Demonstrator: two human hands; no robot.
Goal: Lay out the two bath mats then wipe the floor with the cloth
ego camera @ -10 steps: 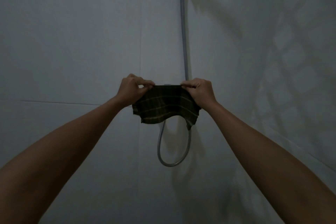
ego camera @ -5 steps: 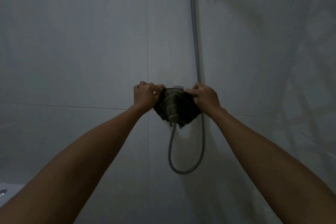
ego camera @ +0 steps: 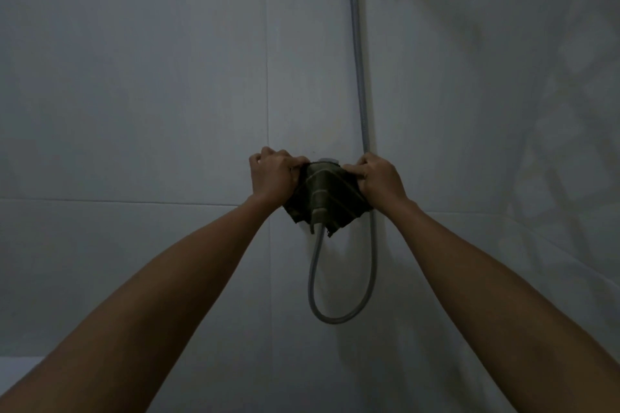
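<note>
Left hand (ego camera: 271, 175): raised at arm's length toward the wall, fingers curled and pinching the left upper edge of the cloth (ego camera: 323, 196); knuckles up, back of the hand toward the camera, forearm bare and running in from the lower left

Right hand (ego camera: 379, 178): same height, fingers curled and gripping the right upper edge of the cloth; forearm bare, running in from the lower right; the two hands near each other, the cloth between them

Cloth: small, dark olive-green with faint paler stripes; pulled taut over a wall fitting (ego camera: 328, 162) so that the fitting's outline shows through as a raised ridge down the middle; lower corners hang in loose points below the hands; only a pale rim of the fitting shows above the cloth's top edge

Hose (ego camera: 361, 84): grey, flexible; comes down the wall from the upper edge just right of the cloth, passes behind the right hand, loops below and rises to a point under the cloth

Wall (ego camera: 151, 94): large pale grey tiles with thin joints; dim light, soft shadows on the right-hand side
</note>
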